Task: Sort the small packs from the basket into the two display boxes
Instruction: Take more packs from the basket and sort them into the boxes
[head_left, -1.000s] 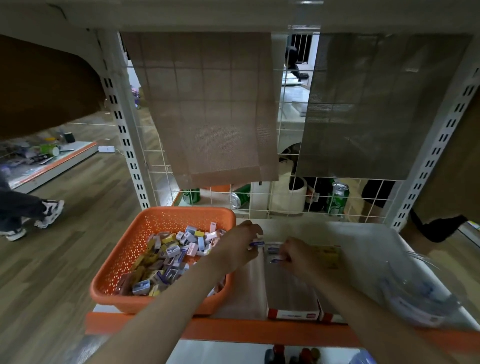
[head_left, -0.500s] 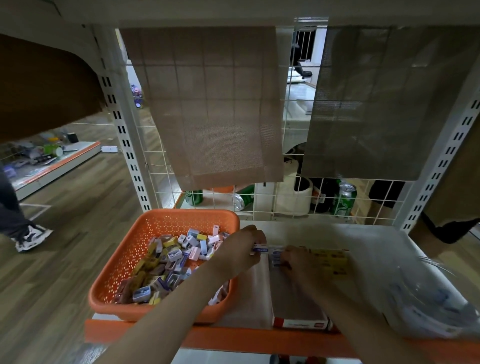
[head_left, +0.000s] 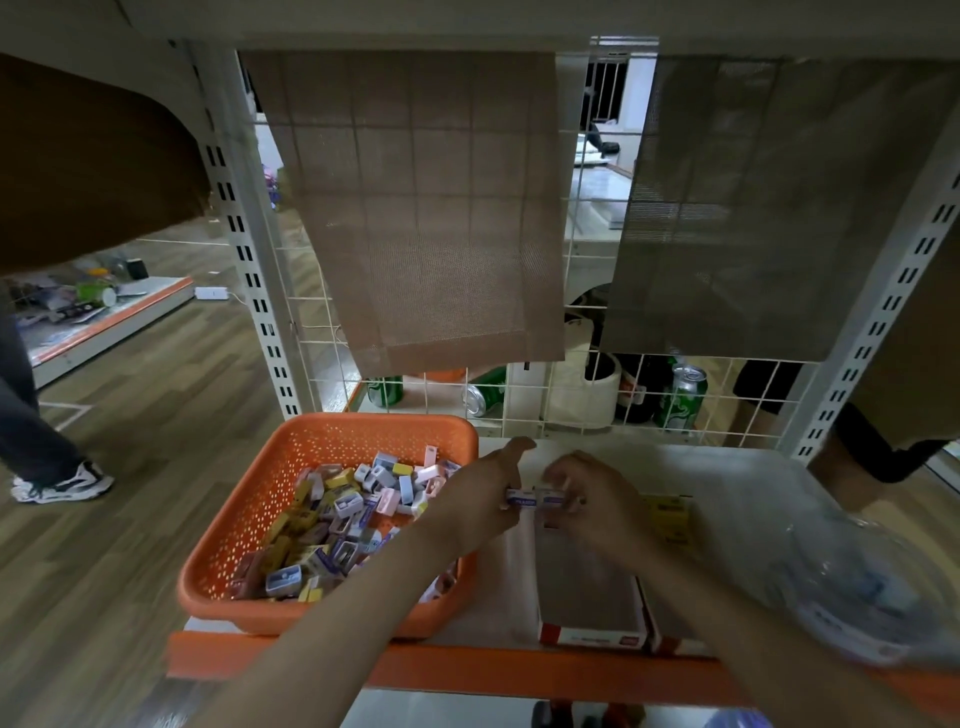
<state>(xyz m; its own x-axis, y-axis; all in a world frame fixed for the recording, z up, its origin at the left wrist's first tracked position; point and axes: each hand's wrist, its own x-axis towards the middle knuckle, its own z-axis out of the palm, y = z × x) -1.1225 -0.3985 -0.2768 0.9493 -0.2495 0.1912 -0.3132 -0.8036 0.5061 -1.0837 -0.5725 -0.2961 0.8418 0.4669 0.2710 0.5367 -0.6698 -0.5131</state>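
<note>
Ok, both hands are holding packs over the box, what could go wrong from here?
1. The left hand and right hand pinch the packs above the display box; a slip could drop one beside it.
2. The left forearm crosses the basket corner; drawing back may nudge it toward the shelf edge.

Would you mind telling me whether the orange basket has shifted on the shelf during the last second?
No. The orange basket stays put: its far rim still lies just before the white upright, its right side still beside the display box.
</note>
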